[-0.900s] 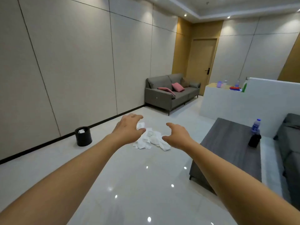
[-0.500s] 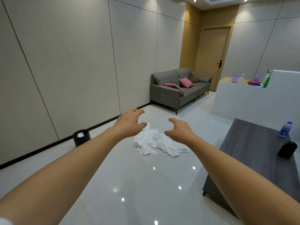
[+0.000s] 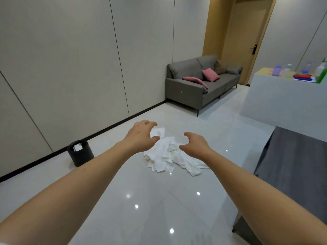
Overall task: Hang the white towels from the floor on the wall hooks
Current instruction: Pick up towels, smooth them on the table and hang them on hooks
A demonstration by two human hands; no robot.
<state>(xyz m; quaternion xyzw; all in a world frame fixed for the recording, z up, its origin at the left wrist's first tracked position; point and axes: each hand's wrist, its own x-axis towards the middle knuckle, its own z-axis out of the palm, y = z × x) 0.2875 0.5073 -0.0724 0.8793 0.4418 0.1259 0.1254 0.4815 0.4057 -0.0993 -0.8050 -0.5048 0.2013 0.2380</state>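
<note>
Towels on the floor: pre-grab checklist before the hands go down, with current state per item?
1. White towels in view, heaped on the floor: ok.
2. Left hand free, fingers spread, holding nothing: ok.
3. Right hand free, fingers loosely curved, holding nothing: ok.
4. Grip on a towel: not ok, neither hand grips one yet; whether they touch the heap cannot be told from this view.
5. Path clear: ok, black bin sits off to the left by the wall, grey table to the right, both apart from the heap.
6. Wall hooks located: cannot tell, none in view.
</note>
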